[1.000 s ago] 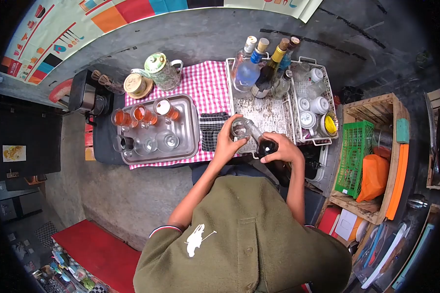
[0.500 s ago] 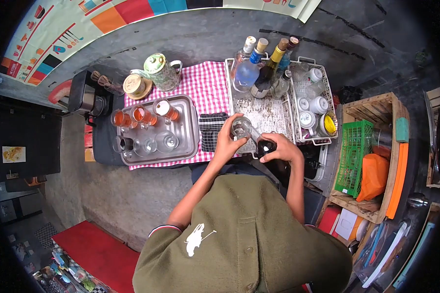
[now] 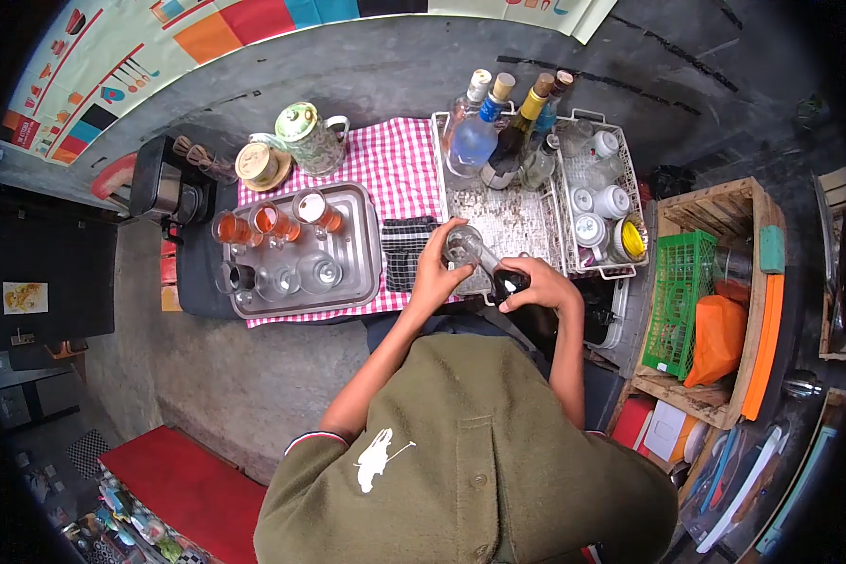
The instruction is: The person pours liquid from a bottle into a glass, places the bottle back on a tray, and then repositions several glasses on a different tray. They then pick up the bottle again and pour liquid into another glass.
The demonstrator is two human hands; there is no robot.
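My left hand (image 3: 440, 273) is wrapped round a clear glass (image 3: 462, 246) in front of the wire rack. Just to the right, my right hand (image 3: 547, 289) grips a bottle (image 3: 509, 282) with dark contents, tilted so that its clear neck points at the glass. Whether liquid is flowing between them is too small to tell. A folded black checked cloth (image 3: 406, 254) lies left of the glass. Further left, a metal tray (image 3: 359, 299) carries several stemmed glasses. The back ones, such as this glass (image 3: 317, 214), hold red-orange drink; the front ones look empty or nearly so.
Several tall bottles (image 3: 514, 141) stand in the back of the white wire rack (image 3: 439, 169). A second rack (image 3: 641, 202) holds jars and cups. A floral pitcher (image 3: 312, 146) stands behind the tray. At right is a wooden crate (image 3: 714, 414) with a green basket (image 3: 677, 301).
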